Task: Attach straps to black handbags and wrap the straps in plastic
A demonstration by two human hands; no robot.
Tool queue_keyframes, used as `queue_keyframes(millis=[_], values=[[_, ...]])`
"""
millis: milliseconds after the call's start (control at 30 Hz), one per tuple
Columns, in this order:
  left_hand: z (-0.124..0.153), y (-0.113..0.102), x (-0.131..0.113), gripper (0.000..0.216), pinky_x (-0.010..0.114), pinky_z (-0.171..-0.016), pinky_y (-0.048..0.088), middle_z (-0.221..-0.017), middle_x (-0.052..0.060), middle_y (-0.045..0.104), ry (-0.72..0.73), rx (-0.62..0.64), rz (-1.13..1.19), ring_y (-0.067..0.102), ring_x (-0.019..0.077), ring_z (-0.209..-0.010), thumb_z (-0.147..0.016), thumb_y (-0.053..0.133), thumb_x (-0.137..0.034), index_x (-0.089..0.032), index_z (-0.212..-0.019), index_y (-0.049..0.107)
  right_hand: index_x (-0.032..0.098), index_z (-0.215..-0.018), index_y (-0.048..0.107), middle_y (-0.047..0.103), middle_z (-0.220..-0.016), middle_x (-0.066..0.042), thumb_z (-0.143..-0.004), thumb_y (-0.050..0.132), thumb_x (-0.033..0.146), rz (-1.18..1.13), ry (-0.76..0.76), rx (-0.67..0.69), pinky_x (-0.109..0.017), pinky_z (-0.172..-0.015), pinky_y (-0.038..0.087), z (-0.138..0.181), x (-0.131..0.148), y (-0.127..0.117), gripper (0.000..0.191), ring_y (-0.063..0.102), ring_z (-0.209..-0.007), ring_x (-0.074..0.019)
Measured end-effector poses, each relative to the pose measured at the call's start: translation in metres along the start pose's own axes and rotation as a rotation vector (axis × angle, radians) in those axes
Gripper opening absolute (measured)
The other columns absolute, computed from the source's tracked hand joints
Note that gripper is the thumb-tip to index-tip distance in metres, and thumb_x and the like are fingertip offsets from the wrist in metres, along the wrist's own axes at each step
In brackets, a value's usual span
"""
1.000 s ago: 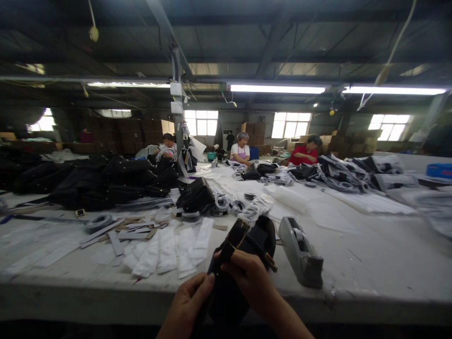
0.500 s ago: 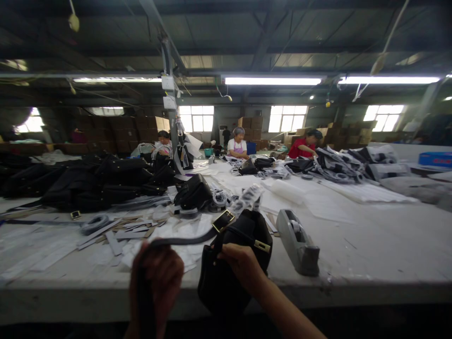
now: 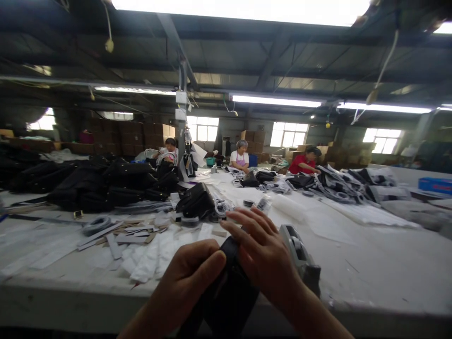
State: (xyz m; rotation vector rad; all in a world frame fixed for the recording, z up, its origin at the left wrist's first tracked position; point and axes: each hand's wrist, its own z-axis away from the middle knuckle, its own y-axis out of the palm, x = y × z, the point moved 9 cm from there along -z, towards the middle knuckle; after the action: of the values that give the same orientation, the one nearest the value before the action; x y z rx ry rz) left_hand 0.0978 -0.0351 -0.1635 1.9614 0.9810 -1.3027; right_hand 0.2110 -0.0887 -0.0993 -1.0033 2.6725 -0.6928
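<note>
A small black bag [image 3: 231,294] is raised in front of me at the near edge of the white table [image 3: 370,263]. My left hand [image 3: 192,275] is closed round its left side, thumb pointing up to the right. My right hand [image 3: 263,252] lies over the bag's top with its fingers stretched out and apart. The bag's gold buckle and strap are hidden behind my hands.
A grey tape dispenser [image 3: 300,256] stands just right of my hands. White paper strips [image 3: 155,252] lie left of them. Piles of black bags [image 3: 102,186] fill the left side. Three other people [image 3: 241,155] work at the far end.
My left hand let the strap drop and came back to the bag. My right hand moved from gripping the bag's top to lying spread over it. The view tilted upward.
</note>
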Motion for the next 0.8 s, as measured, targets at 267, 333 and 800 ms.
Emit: queue_keyframes(millis=[267, 333, 800], values=[[-0.049, 0.002, 0.019, 0.024, 0.031, -0.075, 0.049, -0.097, 0.006, 0.074, 0.147, -0.229, -0.519, 0.069, 0.0237, -0.084, -0.086, 0.063, -0.039, -0.021, -0.100, 0.068, 0.023, -0.098, 0.072, 0.077, -0.096, -0.002, -0.096, 0.052, 0.029, -0.380, 0.449, -0.005, -0.028, -0.081, 0.055, -0.016, -0.051, 0.000, 0.020, 0.072, -0.091, -0.0207], [-0.052, 0.013, 0.023, 0.021, 0.030, -0.072, 0.049, -0.095, 0.005, 0.075, 0.169, -0.238, -0.590, 0.069, 0.0238, -0.079, -0.080, 0.069, -0.033, -0.022, -0.099, 0.069, 0.023, -0.097, 0.073, 0.078, -0.094, -0.002, -0.095, 0.055, 0.035, -0.410, 0.483, -0.016, -0.028, -0.079, 0.055, -0.018, -0.052, 0.002, 0.022, 0.072, -0.089, -0.0215], [0.017, -0.033, 0.073, 0.018, 0.030, -0.083, 0.050, -0.095, 0.001, 0.076, 0.229, -0.559, -0.608, 0.069, 0.0245, -0.092, -0.077, 0.075, -0.030, -0.028, -0.094, 0.072, 0.021, -0.099, 0.072, 0.078, -0.081, -0.003, -0.092, 0.058, 0.045, -0.546, 0.739, -0.350, -0.033, -0.080, 0.050, 0.003, -0.118, 0.004, 0.030, 0.069, -0.081, -0.0197]])
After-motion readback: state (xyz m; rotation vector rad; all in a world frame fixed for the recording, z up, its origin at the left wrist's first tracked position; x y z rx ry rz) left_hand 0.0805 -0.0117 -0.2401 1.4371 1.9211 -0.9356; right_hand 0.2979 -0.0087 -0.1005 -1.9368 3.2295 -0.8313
